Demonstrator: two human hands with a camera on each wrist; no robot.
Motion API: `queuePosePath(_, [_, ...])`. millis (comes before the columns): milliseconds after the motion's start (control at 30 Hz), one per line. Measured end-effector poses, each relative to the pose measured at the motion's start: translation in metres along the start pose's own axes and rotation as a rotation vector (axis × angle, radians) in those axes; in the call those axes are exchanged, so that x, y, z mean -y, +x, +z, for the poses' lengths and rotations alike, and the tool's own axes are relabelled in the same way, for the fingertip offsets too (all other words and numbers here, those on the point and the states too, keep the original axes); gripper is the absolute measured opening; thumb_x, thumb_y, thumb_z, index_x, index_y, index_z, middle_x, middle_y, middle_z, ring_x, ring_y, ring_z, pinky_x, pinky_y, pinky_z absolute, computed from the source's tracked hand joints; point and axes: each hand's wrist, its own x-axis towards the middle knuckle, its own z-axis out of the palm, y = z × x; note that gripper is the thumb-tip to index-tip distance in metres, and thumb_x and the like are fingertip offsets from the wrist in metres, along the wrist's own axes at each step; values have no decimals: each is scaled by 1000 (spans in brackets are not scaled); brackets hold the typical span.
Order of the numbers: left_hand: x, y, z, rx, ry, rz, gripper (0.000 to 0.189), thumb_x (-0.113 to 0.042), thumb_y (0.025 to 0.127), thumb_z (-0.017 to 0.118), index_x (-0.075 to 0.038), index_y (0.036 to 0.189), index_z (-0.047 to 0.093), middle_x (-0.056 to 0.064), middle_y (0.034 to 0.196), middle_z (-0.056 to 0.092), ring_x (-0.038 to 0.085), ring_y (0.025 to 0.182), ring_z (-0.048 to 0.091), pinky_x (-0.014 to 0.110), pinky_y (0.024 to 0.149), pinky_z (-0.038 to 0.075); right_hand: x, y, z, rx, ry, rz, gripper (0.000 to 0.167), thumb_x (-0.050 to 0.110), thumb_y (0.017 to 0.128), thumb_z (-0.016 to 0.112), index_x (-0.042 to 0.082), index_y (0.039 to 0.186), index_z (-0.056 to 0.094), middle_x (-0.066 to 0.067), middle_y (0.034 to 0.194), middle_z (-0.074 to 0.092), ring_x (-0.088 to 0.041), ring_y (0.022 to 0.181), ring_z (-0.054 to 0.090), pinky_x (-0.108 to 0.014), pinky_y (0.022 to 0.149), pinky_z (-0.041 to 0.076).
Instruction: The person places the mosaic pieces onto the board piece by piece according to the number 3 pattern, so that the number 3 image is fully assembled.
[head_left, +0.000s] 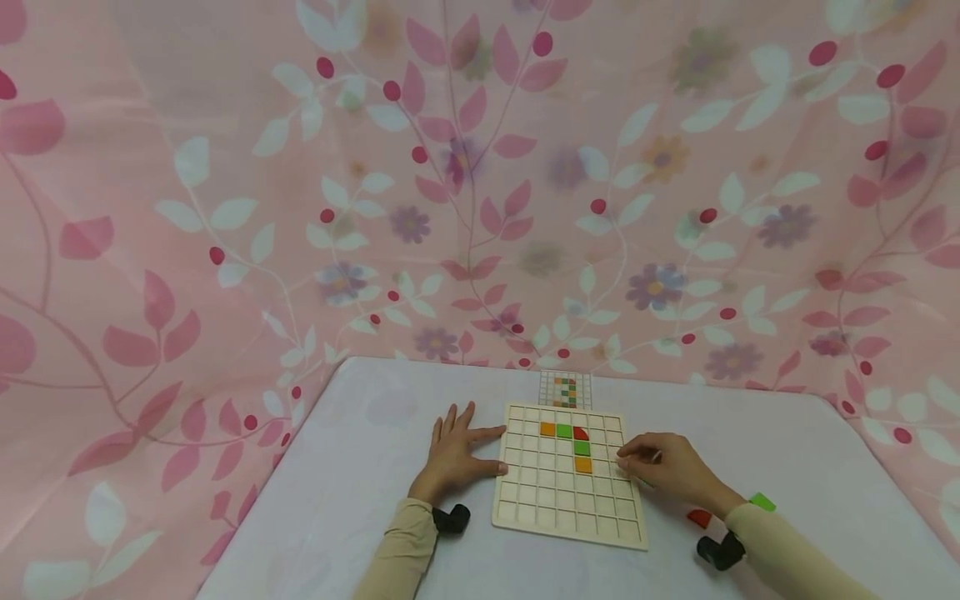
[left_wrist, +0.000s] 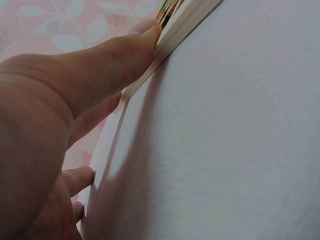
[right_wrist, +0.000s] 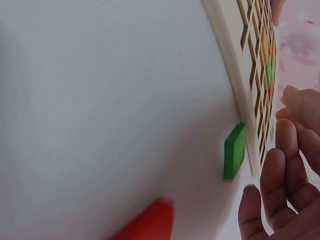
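A pale wooden grid board (head_left: 533, 496) lies on the white table. Along its upper rows sit orange tiles (head_left: 583, 465), green tiles (head_left: 582, 448) and one red tile (head_left: 581, 433) with a rounded corner. My left hand (head_left: 452, 454) is spread at the board's left side, thumb and index fingertips against its edge. Over the right edge, my right hand (head_left: 672, 465) has its thumb and index fingertips brought together; I cannot tell whether a tile is between them. In the right wrist view, a green tile (right_wrist: 235, 151) lies beside the board's edge, below the fingers.
Behind the board lies a printed grid card (head_left: 546, 389) with coloured squares. A red piece (head_left: 699, 518) and another green piece (head_left: 762, 502) lie by the right wrist. Pink floral cloth (head_left: 480, 208) hangs behind the table (head_left: 420, 383).
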Motion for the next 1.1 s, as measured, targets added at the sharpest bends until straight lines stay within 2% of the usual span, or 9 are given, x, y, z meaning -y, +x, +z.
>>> queuePosePath(133, [0,-1,-1,2,-5,2,70,-54,80,89,-31,143,70,19,176,23,49,164,4,71,129,1,-8,-12,-10,5,-5,19,21,30,96,80,15,110,80,6,94,73,-4,80,60,-22,66,54])
queuePosePath(333, [0,-2,-2,-6,-8,12,70,-53,80,90,-28,142,70,22,175,25,51,163,6,72,128,3,-20,-29,-17,17,-81,10,34,33,93,83,13,119,75,1,115,75,-11,97,66,-24,79,57])
queuePosePath(433, [0,-2,-3,-8,-13,14,70,-53,80,90,-28,143,70,22,175,25,50,163,5,71,129,2,-26,-33,-18,28,-90,29,38,35,92,83,14,122,74,1,120,74,-12,101,67,-24,83,57])
queuePosePath(567, [1,0,-1,-7,-7,19,70,-53,80,90,-29,143,70,21,175,25,50,163,6,71,129,3,-29,-38,-20,38,-78,29,35,34,93,83,13,120,74,1,118,73,-8,99,64,-23,81,56])
queuePosePath(800, [-1,0,0,-2,-4,18,70,-54,80,89,-29,143,70,21,175,25,51,163,6,71,129,3,-33,-42,-17,13,-101,-2,22,32,93,83,18,108,73,6,106,70,0,92,59,-23,77,54])
queuePosePath(1000, [-1,0,0,-7,-7,14,70,-53,80,90,-29,142,70,21,174,26,50,163,6,71,129,3,-32,-40,-18,58,-94,-33,36,30,94,82,20,126,70,5,114,67,-3,98,58,-22,83,55])
queuePosePath(1100, [-1,0,0,-7,-11,11,70,-54,80,90,-29,142,70,21,175,25,50,163,6,71,129,2,-30,-39,-19,98,-91,-39,33,28,96,80,21,127,70,5,117,66,-4,101,58,-22,87,55])
